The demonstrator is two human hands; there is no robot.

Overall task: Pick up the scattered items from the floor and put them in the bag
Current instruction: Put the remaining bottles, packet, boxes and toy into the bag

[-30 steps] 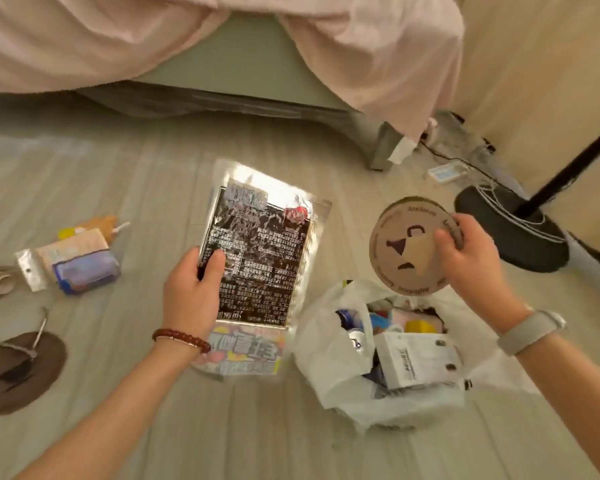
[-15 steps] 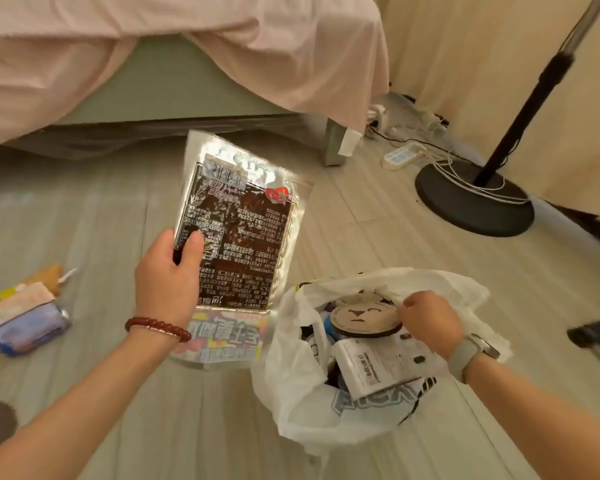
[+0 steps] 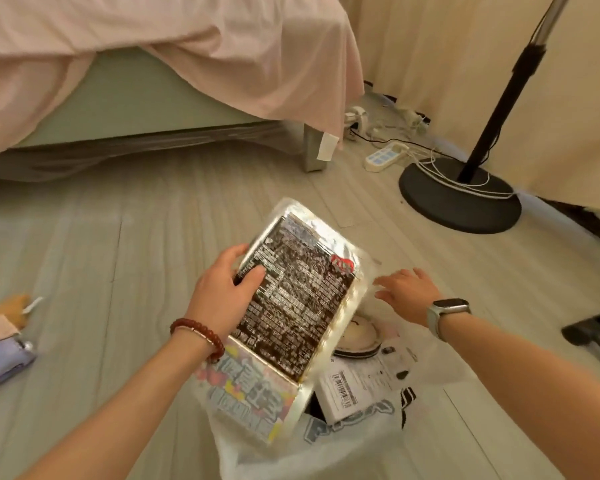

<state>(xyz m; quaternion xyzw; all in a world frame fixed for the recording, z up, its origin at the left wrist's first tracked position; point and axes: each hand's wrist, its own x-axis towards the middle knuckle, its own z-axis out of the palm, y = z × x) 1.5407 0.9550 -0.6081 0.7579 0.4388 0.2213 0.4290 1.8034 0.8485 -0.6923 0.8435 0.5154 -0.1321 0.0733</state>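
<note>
Left hand (image 3: 222, 299) grips the flat silver foil packet with black printed label (image 3: 291, 306) by its edge, tilted over the white plastic bag (image 3: 326, 455) on the floor, likely for sliding in. Right hand (image 3: 407, 291) is held open, fingers spread, empty, probably to spread the bag mouth. Round disc (image 3: 357, 336) and white box (image 3: 357, 386) are already bagged; small packets (image 3: 4, 351) are left on the floor.

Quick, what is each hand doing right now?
Left hand: holding the shiny silver foil packet with dark printed label.
Right hand: open, fingers spread, holding nothing.
</note>
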